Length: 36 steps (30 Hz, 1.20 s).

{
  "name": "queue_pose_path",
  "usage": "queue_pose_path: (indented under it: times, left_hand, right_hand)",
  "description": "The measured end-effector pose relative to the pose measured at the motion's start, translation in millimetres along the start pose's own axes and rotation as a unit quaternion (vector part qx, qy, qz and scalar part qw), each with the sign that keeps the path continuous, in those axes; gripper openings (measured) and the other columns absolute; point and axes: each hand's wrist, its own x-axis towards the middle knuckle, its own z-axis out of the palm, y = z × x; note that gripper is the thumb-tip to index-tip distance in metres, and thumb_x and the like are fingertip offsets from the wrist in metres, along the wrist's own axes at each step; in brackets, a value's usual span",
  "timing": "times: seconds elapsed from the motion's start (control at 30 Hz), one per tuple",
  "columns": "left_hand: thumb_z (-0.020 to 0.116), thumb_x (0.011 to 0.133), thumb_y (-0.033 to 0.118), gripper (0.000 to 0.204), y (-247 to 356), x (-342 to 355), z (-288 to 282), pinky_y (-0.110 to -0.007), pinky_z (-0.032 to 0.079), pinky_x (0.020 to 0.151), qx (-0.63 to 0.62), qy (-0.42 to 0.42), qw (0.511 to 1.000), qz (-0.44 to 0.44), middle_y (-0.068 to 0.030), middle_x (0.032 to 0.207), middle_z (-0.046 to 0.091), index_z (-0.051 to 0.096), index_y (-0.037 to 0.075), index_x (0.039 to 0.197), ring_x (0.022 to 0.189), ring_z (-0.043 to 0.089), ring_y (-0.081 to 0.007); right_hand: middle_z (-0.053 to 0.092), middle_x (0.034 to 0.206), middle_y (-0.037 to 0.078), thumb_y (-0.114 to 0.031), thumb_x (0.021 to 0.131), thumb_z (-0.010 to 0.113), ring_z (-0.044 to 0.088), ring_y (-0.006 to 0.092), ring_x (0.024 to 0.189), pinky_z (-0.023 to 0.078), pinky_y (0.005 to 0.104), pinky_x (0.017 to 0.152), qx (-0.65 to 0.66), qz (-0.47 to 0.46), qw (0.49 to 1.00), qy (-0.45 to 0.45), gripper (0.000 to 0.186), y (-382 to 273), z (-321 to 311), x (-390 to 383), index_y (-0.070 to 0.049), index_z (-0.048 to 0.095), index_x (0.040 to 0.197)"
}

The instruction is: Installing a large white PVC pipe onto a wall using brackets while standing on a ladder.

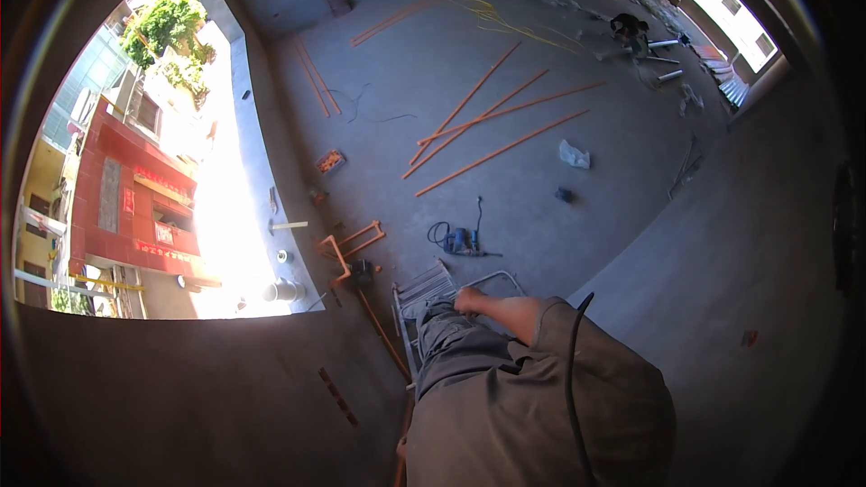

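Observation:
My right arm reaches down over my dark trousers. At its end, my right hand (467,299) looks closed, next to the metal rail (499,276) of a ladder or folding stand. What is in its fingers is hidden. The slatted metal step (428,289) lies just beyond my legs. Of my left hand (402,447), only a sliver shows past my brown shirt at the lower edge, close to an orange pipe (397,471); its fingers are hidden. A blue corded power tool (464,240) lies on the floor beyond the step.
Several long orange pipes (492,117) lie across the concrete floor. Joined orange pipe pieces (341,257) and a box of orange fittings (330,161) are by the left wall. A window opening (225,243) is at left. Someone (629,29) crouches far right near white pipes (669,76).

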Motion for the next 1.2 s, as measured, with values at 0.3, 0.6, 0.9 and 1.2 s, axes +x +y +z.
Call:
queue_pose_path:
  times: [0.3,0.6,0.9,1.2]
  left_hand:
    - [0.066,0.086,0.023,0.026,38,-4,-5,-0.032,0.052,0.070,0.006,-0.027,0.999,0.025,-0.0095,0.086,0.071,0.070,-0.002,0.094,0.076,0.065,-0.0165]
    - [0.065,0.086,0.022,0.025,83,-17,-4,-0.031,0.053,0.069,0.015,-0.058,0.997,0.047,-0.0097,0.086,0.071,0.069,-0.002,0.094,0.076,0.066,-0.0172]
    - [0.064,0.087,0.021,0.025,51,-17,-9,-0.031,0.053,0.068,-0.017,-0.051,0.998,0.039,-0.0100,0.087,0.071,0.069,-0.002,0.095,0.075,0.066,-0.0179]
    - [0.064,0.087,0.019,0.024,44,-16,-11,-0.031,0.054,0.067,-0.027,-0.062,0.997,0.042,-0.0103,0.087,0.071,0.068,-0.002,0.095,0.075,0.067,-0.0186]
  right_hand:
    - [0.066,0.064,0.012,-0.020,0.076,0.059,0.062,0.0241,0.048,0.052,0.0378,0.047,-0.049,-0.040,0.998,-0.027,0.018,-15,9,8,-0.005,0.067,0.071]
    - [0.068,0.070,0.018,-0.021,0.073,0.063,0.066,0.0307,0.054,0.054,0.0412,0.053,-0.111,-0.116,0.983,0.091,0.020,59,27,78,-0.003,0.070,0.078]
    - [0.069,0.071,0.012,-0.022,0.078,0.060,0.067,0.0259,0.055,0.054,0.0399,0.052,-0.127,-0.095,0.987,-0.012,0.021,-6,13,10,-0.004,0.071,0.078]
    - [0.064,0.064,0.011,-0.018,0.077,0.060,0.058,0.0235,0.045,0.047,0.0375,0.042,-0.055,-0.021,0.998,-0.013,0.016,-17,26,20,-0.004,0.068,0.075]
